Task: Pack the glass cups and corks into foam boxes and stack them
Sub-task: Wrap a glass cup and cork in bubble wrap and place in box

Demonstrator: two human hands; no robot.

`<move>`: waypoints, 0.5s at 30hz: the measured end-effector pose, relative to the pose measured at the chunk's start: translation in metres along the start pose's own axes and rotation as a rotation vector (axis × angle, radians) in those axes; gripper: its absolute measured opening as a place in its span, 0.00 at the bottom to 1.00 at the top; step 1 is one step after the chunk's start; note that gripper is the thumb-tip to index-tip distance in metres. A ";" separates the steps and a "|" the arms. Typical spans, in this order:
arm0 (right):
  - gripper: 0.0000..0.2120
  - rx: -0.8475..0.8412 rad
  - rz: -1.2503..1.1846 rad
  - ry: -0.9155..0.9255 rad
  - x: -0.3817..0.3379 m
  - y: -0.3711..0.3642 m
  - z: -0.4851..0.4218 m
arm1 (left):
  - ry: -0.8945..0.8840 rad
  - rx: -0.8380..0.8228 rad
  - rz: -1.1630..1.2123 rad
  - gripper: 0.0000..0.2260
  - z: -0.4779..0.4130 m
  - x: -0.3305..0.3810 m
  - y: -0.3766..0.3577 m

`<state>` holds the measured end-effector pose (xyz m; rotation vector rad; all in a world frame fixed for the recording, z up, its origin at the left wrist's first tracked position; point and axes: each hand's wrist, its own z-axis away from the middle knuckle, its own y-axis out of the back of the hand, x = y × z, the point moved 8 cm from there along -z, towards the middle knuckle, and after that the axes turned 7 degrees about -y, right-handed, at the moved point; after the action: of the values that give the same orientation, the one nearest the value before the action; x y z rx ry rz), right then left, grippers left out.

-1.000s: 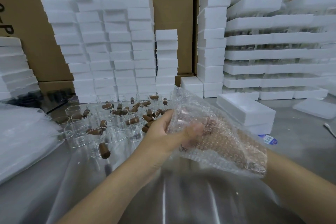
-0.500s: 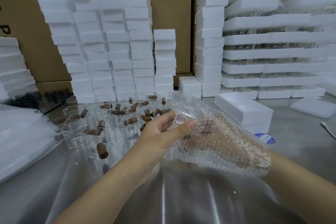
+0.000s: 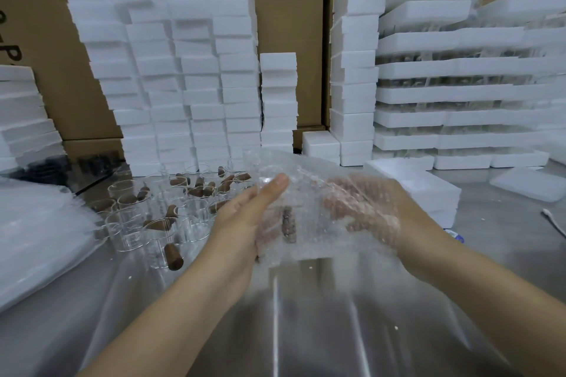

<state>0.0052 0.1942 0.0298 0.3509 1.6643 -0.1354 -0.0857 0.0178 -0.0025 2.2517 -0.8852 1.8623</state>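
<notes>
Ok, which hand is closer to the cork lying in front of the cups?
Left. The left hand is just right of the cork; the right hand is farther right, under the bubble wrap.

Right hand [image 3: 376, 211] (blurred) behind bubble wrap [image 3: 321, 242]

Two bare forearms [image 3: 171, 309] come in from the lower edge; the left hand [image 3: 245, 223] is bare, its thumbnail [image 3: 281, 180] short and plain; the right hand [image 3: 367, 211] is bare too; both wrists uncovered.
</notes>
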 end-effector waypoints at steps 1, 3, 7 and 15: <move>0.09 0.078 -0.004 0.033 -0.001 0.007 -0.002 | 0.019 0.017 0.027 0.29 -0.002 -0.002 0.003; 0.08 0.288 -0.023 0.074 -0.004 0.023 0.001 | 0.051 0.054 0.070 0.25 -0.004 -0.005 0.009; 0.37 0.266 -0.117 0.041 -0.004 0.022 0.003 | 0.078 0.073 0.095 0.18 -0.003 -0.007 0.012; 0.55 -0.027 -0.070 -0.162 0.017 -0.011 -0.003 | 0.074 -0.017 0.000 0.32 0.000 -0.008 0.003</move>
<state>-0.0025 0.1871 0.0118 0.2550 1.5174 -0.1886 -0.0880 0.0182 -0.0104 2.1580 -0.8854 1.9171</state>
